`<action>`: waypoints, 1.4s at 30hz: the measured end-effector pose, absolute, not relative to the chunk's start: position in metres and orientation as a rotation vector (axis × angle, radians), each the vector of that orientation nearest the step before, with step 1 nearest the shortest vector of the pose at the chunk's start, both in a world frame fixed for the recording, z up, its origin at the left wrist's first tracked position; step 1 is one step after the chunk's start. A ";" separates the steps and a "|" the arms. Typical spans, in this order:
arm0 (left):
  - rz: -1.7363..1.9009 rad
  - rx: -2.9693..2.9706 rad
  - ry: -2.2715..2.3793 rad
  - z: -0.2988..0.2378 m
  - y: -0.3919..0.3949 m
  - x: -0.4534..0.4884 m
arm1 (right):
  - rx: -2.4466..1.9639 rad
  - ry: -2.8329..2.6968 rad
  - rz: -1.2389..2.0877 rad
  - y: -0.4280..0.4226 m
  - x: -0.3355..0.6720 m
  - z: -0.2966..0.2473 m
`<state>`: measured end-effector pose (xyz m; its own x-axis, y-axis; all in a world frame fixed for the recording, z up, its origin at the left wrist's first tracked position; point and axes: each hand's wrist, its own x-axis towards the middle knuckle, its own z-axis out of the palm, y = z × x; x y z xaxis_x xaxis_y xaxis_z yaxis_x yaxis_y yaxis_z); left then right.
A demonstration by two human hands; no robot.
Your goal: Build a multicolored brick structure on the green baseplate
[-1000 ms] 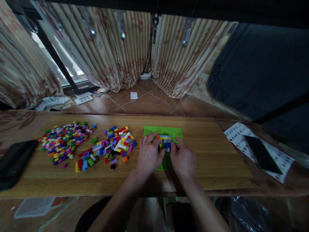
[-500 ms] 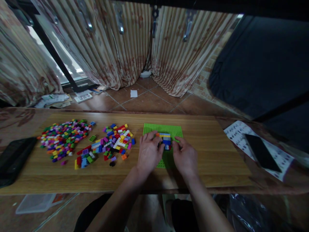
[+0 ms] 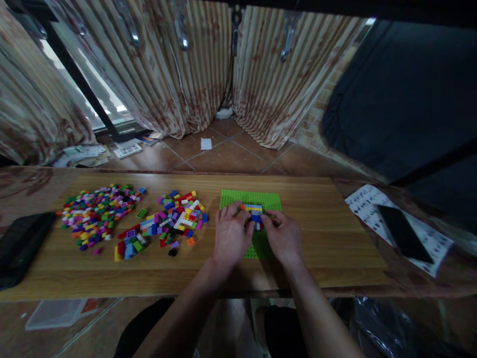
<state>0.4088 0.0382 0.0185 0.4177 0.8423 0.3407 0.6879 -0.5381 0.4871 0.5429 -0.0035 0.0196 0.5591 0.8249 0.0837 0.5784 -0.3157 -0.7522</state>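
On a green studded baseplate (image 3: 274,198) sits a block of toy bricks (image 3: 256,213) in blue, yellow, white, red and orange. My left hand (image 3: 231,231) lies over its left side, fingers curled round it and thumb against the front. From the right, my right hand (image 3: 285,237) reaches the block's edge, thumb and forefinger pressed together there. Whether a small brick is between those fingertips is hidden. The lower part of the baseplate is partly covered by both hands.
Left of the baseplate lie a pile of mixed bricks (image 3: 186,214) and a larger pile (image 3: 99,214) on the wooden table (image 3: 335,248). A black tray-like object (image 3: 26,246) is at the far left. At right, a dark phone (image 3: 404,233) rests on a printed sheet (image 3: 363,199).
My right hand has moved left, and its thumb and forefinger have come against the right edge of the brick block. My left hand stays on the block's left side.
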 end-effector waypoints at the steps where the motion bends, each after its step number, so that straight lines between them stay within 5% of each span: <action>1: 0.813 2.402 1.334 0.018 0.038 0.409 | -2.030 -1.121 0.411 -0.003 0.543 0.020; 34: 0.642 2.484 1.411 0.017 0.010 0.410 | -2.020 -1.142 0.390 -0.001 0.542 0.013; 42: 0.907 2.307 1.385 0.026 0.030 0.384 | -1.912 -0.804 0.519 0.003 0.561 0.010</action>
<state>0.3839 0.0302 0.0259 0.3354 0.8697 0.3620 0.6799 -0.4895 0.5460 0.5611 0.0031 0.0096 0.6918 0.7219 -0.0163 0.3125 -0.3197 -0.8945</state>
